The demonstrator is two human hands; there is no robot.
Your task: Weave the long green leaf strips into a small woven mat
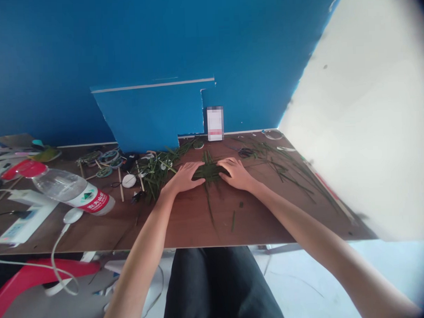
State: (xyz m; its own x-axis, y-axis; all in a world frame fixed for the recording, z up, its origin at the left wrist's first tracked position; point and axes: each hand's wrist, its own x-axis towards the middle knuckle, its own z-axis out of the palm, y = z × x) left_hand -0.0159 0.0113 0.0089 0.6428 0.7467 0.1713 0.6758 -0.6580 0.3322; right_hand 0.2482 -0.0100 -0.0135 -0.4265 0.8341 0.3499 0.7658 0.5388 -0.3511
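A small mat of interlaced green leaf strips (211, 172) lies flat on the brown table, with loose strip ends pointing away from me and toward me. At its left edge, my left hand (187, 177) grips the strips with curved fingers and the thumb nearer me. My right hand (236, 174) holds the right edge the same way, fingertips and thumb against the strips. The fingertips' exact grip is partly hidden among the dark green. A short cut strip (232, 221) lies on the table nearer me.
Loose leaf strips (155, 177) heap at left; more strips (282, 170) and dark-handled scissors (244, 152) lie at right. A water bottle (74, 188) lies tilted beside a white power strip (29, 218). A phone-like upright object (215, 124) leans on the blue wall.
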